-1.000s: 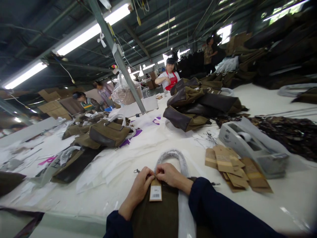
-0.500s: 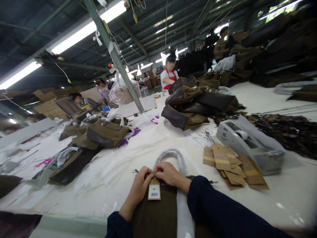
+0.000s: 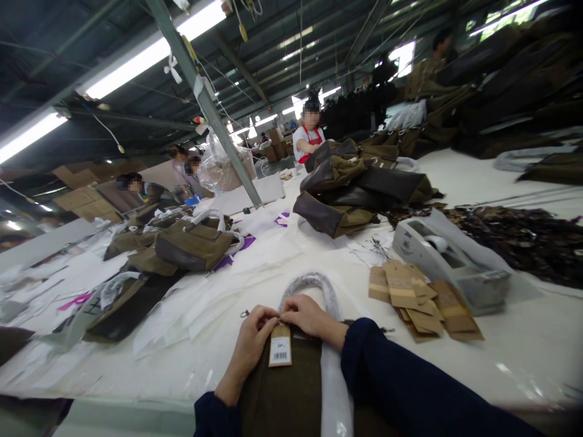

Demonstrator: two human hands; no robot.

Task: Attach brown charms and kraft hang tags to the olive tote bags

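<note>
An olive-brown bag point(image 3: 291, 388) lies in front of me at the table's near edge, its looped handle point(image 3: 314, 280) wrapped in clear plastic. A brown hang tag point(image 3: 279, 351) with a white barcode label rests against the bag's upper front. At the tag's top end, my left hand point(image 3: 253, 340) and my right hand point(image 3: 308, 315) meet fingertip to fingertip, both closed in a pinch. Any string between the fingers is too small to make out. A small metal clasp point(image 3: 245, 314) shows just left of the hands.
Loose brown tags point(image 3: 412, 297) lie to the right beside a grey tape dispenser point(image 3: 455, 261). Olive bags with dark bases are piled ahead point(image 3: 364, 188) and at left point(image 3: 195, 243). A dark heap of small strips point(image 3: 523, 237) lies far right. Several people work beyond the table.
Both hands stay pinched together at the tag's top, with only a slight shift. The whole view has moved a little. People in the background have changed posture.
</note>
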